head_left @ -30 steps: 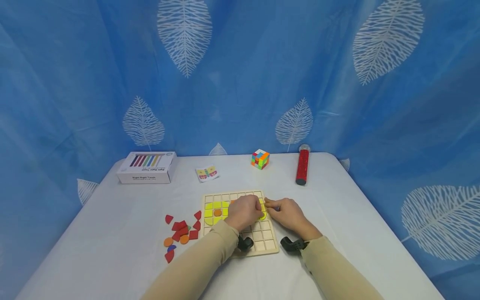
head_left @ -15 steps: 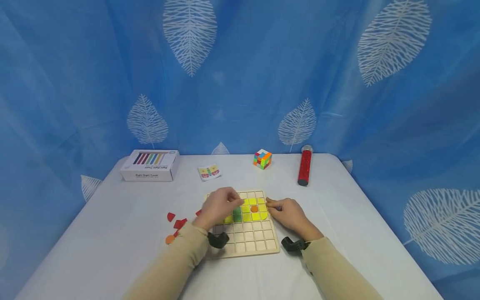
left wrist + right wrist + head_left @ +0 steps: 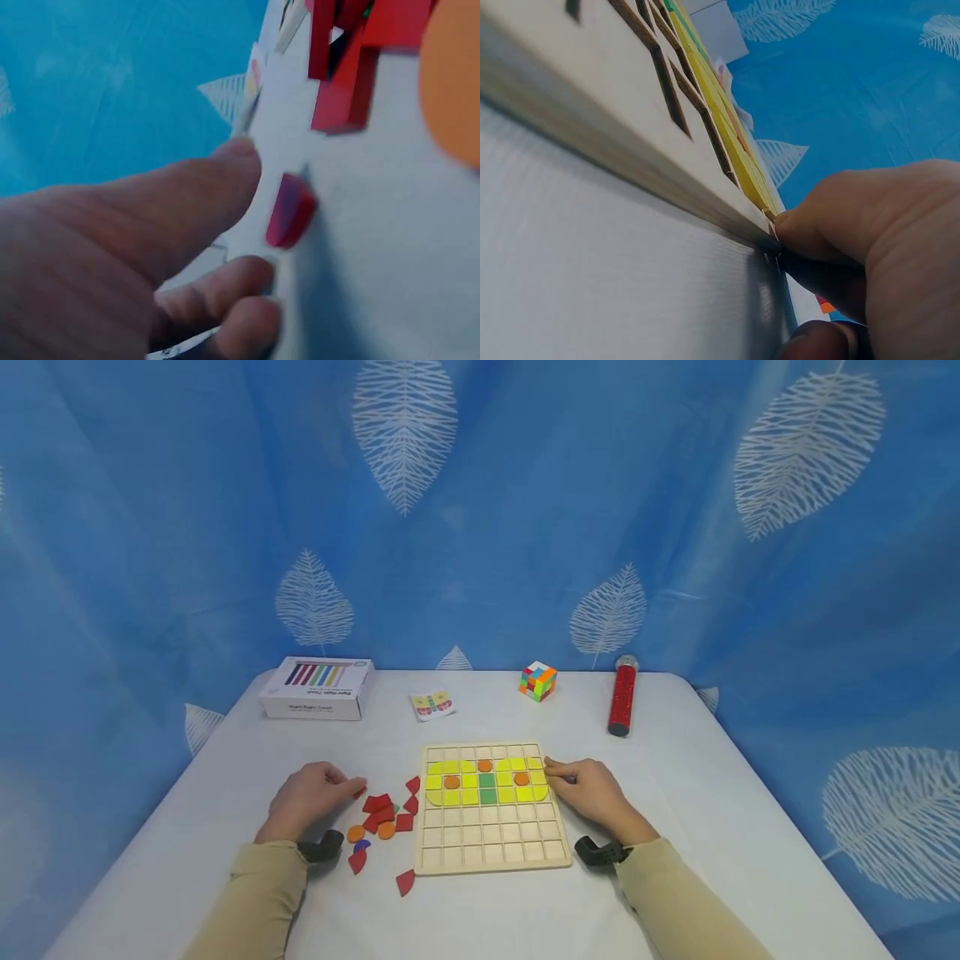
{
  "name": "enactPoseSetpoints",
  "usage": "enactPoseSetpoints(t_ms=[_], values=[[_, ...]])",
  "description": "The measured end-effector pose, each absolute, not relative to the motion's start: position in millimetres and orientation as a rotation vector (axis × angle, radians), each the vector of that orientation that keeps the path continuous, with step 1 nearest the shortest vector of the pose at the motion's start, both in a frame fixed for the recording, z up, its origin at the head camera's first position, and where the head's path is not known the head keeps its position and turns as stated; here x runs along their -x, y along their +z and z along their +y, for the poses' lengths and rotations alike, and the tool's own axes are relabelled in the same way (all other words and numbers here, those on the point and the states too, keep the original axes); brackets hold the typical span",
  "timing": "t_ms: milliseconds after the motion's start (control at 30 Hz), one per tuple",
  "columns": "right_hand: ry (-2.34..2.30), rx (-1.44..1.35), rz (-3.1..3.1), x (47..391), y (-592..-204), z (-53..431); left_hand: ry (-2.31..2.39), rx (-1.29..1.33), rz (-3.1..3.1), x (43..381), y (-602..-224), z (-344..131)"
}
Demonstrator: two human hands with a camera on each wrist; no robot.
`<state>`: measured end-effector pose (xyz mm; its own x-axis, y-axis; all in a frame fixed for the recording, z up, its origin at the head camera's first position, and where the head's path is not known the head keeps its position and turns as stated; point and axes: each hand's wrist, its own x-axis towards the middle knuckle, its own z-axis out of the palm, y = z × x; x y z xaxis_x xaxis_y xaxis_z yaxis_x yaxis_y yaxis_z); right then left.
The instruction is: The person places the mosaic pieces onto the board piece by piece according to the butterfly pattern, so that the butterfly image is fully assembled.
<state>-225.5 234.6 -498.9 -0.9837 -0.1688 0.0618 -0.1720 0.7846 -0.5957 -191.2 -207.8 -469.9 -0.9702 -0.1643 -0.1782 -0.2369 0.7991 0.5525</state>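
Note:
At the far left of the loose pieces is my left hand (image 3: 311,797), its thumb and fingers apart. Just beyond its fingertips a small red quarter-circle piece (image 3: 291,211) lies on the table, with a visible gap between them in the left wrist view. My right hand (image 3: 596,793) pinches the right edge of the wooden grid board (image 3: 491,857), thumb on top, near the upper corner. Set in the board's upper rows are several yellow pieces (image 3: 470,781), orange discs (image 3: 485,766) and green squares (image 3: 487,788). The right hand's lower fingers are partly hidden.
Left of the board lie several red pieces (image 3: 378,806), orange discs (image 3: 356,833) and a blue piece (image 3: 362,845). Farther back stand a white box (image 3: 318,689), a butterfly picture card (image 3: 432,705), a puzzle cube (image 3: 537,682) and a red glitter tube (image 3: 622,697).
My left hand has gone from the board's right side, across it, to the red piece at the left, uncovering the pattern. The right hand keeps its hold on the board; the head view has shifted slightly.

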Motion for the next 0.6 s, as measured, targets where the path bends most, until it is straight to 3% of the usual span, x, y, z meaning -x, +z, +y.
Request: enactPoseSetpoints(t_ms=[600], values=[[1.047,-0.271,-2.964,227.5,-499.3,236.7,1.073,0.170,2.997,185.7,-463.8,-160.4]])
